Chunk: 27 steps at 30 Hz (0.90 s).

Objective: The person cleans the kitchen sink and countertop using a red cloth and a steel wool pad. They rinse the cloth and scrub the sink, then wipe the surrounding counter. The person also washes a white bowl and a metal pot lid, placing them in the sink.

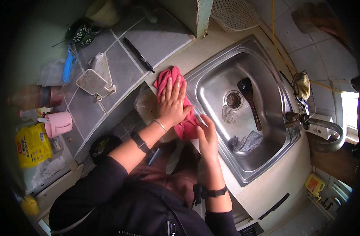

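A crumpled red cloth (187, 128) lies on the counter strip along the left rim of the sink. My left hand (173, 103) rests flat on top of it, fingers stretched toward the far end. Beside its near right edge is my right hand (208, 135), turned on its side, with thumb and fingertips closed at the cloth's edge. The right hand's other fingers are hidden. In the steel sink (211, 74), a dark ladle-like utensil (250, 100) lies by the drain (233, 100), with a wet grey cloth (250, 142) near the front.
A curved faucet (329, 135) stands at the right of the sink. To the left, a grey tiled counter (127, 74) bears a black stick-like object (138, 55), a whitish plastic piece (96, 78), a blue-handled brush (68, 67) and a pink mug (59, 124). A white basket (235, 15) is behind.
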Available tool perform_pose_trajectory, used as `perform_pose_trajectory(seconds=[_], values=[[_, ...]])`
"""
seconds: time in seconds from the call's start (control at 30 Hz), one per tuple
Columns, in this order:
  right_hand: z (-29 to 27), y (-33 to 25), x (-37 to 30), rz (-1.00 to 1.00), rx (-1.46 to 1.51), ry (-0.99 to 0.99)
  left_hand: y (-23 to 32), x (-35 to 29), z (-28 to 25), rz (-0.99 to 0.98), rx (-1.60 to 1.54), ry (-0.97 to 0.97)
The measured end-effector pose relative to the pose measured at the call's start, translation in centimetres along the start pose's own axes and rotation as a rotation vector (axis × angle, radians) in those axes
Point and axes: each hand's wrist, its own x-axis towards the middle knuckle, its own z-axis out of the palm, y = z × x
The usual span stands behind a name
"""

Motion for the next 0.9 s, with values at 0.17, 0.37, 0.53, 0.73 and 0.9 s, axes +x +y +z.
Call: perform_pose_trajectory(seconds=[0.17,0.37,0.53,0.73,0.9], values=[[-4.6,0.8,-3.2,0.014,-0.038,0.149,-3.4,3.9,-0.4,-0.116,0.169,-0.036],[-7.8,2.2,-6.9,0.097,0.109,0.282,-8.0,8.8,-0.1,-0.286,0.077,0.037],[-7.7,2.0,-7.9,-0.006,0.132,0.338,-3.0,2.0,2.0,-0.014,0.098,0.171],[-5.8,1.7,-8.3,-0.135,-0.098,0.379,7.4,-7.0,2.9,0.145,-0.035,-0.156],[-7.1,1.6,-12.9,-0.195,-0.182,0.623,16.0,-11.8,3.8,0.381,-0.723,-0.305]])
